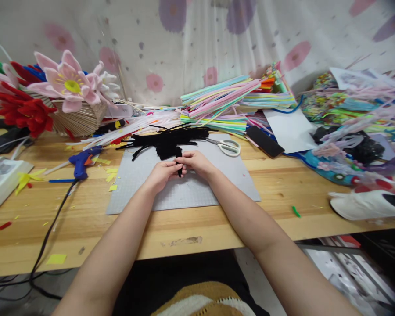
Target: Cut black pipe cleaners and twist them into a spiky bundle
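Black pipe cleaners [171, 141] centre frame; grey cutting mat [197, 186] beneath; blue glue gun [82, 161] at left; pink flower [69, 81], yellow centre, upper left; white curtain [197, 39] with pink and purple spots along the top.

- Bright, soft, even light covers the table [316, 184], seemingly from overhead.
- Only faint shadows lie beneath the left hand [163, 174] and right hand [197, 162]; the black strand [179, 170] pinched between them shows little detail.
- Near the hands the view is sharp; far right of the right hand the pastel heap [365, 109] smears.
- The table's near edge bows with lens warp, and the right corners darken.
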The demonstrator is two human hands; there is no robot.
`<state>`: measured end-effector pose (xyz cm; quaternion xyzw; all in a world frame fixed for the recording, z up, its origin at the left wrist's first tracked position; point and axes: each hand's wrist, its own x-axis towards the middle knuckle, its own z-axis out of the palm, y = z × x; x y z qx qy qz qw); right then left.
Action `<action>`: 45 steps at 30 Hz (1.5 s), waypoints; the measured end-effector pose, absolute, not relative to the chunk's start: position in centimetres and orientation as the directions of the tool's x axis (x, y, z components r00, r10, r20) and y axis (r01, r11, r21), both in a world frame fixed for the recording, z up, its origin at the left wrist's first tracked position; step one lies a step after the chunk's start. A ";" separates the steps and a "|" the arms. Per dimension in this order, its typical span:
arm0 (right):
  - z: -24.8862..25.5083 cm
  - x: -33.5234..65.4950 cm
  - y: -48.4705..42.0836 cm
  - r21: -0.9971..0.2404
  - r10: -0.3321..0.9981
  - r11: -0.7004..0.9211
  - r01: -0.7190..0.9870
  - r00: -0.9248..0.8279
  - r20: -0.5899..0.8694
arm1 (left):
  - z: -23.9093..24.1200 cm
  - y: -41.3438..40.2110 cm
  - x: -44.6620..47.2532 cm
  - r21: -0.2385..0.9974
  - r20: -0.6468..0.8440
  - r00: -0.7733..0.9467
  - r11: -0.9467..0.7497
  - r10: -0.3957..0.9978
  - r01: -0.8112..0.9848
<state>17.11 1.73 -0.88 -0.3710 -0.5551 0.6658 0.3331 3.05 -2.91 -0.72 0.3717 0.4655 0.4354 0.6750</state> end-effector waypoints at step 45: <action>-0.4 17.7 3.3 -0.889 0.892 -0.290 -0.354 -0.437 -0.117 | 0.5 -3.4 4.0 0.673 -0.489 0.420 0.637 0.764 -0.375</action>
